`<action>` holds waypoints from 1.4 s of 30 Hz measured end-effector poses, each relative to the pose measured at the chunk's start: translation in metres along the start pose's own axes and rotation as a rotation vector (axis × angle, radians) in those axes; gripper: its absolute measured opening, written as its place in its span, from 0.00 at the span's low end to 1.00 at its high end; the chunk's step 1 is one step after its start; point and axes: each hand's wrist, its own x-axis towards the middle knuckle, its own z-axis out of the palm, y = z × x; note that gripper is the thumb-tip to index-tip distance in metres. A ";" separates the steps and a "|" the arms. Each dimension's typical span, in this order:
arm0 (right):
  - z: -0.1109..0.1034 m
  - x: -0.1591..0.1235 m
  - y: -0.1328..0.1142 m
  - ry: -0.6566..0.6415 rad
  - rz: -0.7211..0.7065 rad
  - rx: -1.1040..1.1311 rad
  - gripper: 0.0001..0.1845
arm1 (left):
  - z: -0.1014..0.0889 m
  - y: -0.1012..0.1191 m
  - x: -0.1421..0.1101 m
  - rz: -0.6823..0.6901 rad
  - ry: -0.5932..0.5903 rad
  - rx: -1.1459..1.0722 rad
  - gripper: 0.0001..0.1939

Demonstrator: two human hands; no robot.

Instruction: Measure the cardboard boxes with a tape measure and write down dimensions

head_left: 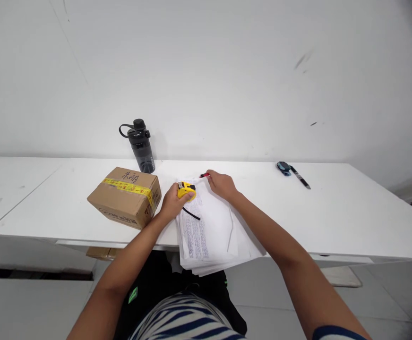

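Observation:
My left hand (pixel 171 204) is wrapped round a yellow tape measure (pixel 187 191) with black parts, and its black wrist strap (pixel 192 214) hangs over the paper. Between the fingers of my right hand (pixel 223 184) is a red pen (pixel 205 175) with a dark end pointing left; the rest of it is hidden by the hand. Both hands are at the far end of a stack of paper sheets (pixel 215 226). Dense rows of blue handwriting fill the left side of the top sheet. The stack sticks out over the table's front edge.
A taped cardboard box (pixel 124 196) sits just left of my left hand. Behind it stands a dark water bottle (pixel 142 148) with a loop handle. Far right on the white table (pixel 333 212) lie a dark blue round object (pixel 283 167) and a black pen-like item (pixel 300 177). A wall rises behind.

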 end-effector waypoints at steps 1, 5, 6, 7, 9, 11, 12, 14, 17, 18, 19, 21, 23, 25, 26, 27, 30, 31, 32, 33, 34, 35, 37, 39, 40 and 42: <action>0.000 -0.007 0.001 0.054 0.028 0.062 0.14 | 0.000 -0.004 0.002 -0.012 0.000 -0.021 0.21; 0.010 -0.036 0.000 0.131 0.092 0.339 0.28 | 0.002 -0.017 0.007 -0.062 0.023 -0.071 0.22; 0.014 -0.042 -0.002 0.107 0.093 0.408 0.30 | 0.003 -0.019 0.007 -0.065 0.030 -0.073 0.22; 0.019 -0.046 -0.003 0.071 0.090 0.472 0.33 | 0.003 -0.019 0.006 -0.065 0.031 -0.072 0.22; 0.025 -0.052 -0.004 -0.005 0.086 0.575 0.37 | 0.004 -0.018 0.005 -0.074 0.026 -0.049 0.22; 0.028 -0.054 -0.005 -0.051 0.089 0.628 0.36 | 0.004 -0.016 0.004 -0.091 0.018 0.019 0.23; 0.028 -0.054 -0.005 -0.062 0.093 0.637 0.34 | 0.004 -0.014 0.004 -0.097 0.013 0.059 0.24; 0.026 -0.055 -0.005 -0.081 0.099 0.639 0.29 | 0.003 -0.010 0.003 -0.089 -0.008 0.126 0.24; 0.025 -0.056 -0.006 -0.131 0.100 0.641 0.28 | 0.002 -0.005 0.004 -0.048 -0.048 0.177 0.22; 0.025 -0.056 -0.007 -0.140 0.106 0.639 0.29 | 0.002 -0.004 0.004 -0.039 -0.057 0.185 0.21; 0.025 -0.056 -0.008 -0.141 0.115 0.631 0.29 | 0.002 -0.003 0.005 -0.036 -0.064 0.191 0.20; 0.026 -0.056 -0.009 -0.133 0.138 0.608 0.28 | 0.003 -0.002 0.005 -0.043 -0.074 0.195 0.20; 0.027 -0.056 -0.010 -0.129 0.152 0.584 0.27 | 0.004 -0.002 0.005 -0.053 -0.083 0.194 0.21; 0.027 -0.056 -0.011 -0.133 0.160 0.569 0.26 | 0.005 -0.004 0.005 -0.064 -0.071 0.171 0.24; 0.027 -0.056 -0.011 -0.135 0.163 0.562 0.26 | 0.006 -0.006 0.005 -0.073 -0.055 0.150 0.26; 0.027 -0.056 -0.012 -0.137 0.165 0.556 0.26 | 0.008 -0.008 0.004 -0.081 -0.036 0.127 0.29; 0.026 -0.055 -0.013 -0.152 0.165 0.542 0.24 | 0.011 -0.015 0.003 -0.088 0.037 0.093 0.35; 0.025 -0.055 -0.014 -0.153 0.166 0.539 0.24 | 0.012 -0.016 0.003 -0.081 0.059 0.100 0.34; 0.025 -0.055 -0.014 -0.150 0.168 0.536 0.24 | 0.012 -0.018 0.002 -0.073 0.077 0.109 0.33; 0.026 -0.056 -0.014 -0.145 0.171 0.535 0.24 | 0.013 -0.019 0.002 -0.067 0.091 0.117 0.32; 0.026 -0.056 -0.014 -0.140 0.173 0.533 0.24 | 0.013 -0.020 0.002 -0.064 0.098 0.124 0.31; 0.026 -0.056 -0.014 -0.137 0.173 0.532 0.24 | 0.013 -0.020 0.002 -0.062 0.097 0.130 0.30; 0.027 -0.056 -0.013 -0.141 0.171 0.529 0.24 | 0.013 -0.020 0.002 -0.054 0.086 0.146 0.29; 0.027 -0.056 -0.013 -0.137 0.173 0.528 0.24 | 0.012 -0.020 0.002 -0.034 0.069 0.168 0.29; 0.027 -0.056 -0.013 -0.127 0.178 0.528 0.24 | 0.012 -0.020 0.002 -0.018 0.057 0.179 0.30; 0.027 -0.056 -0.013 -0.104 0.188 0.529 0.23 | 0.011 -0.020 0.003 0.024 0.024 0.197 0.29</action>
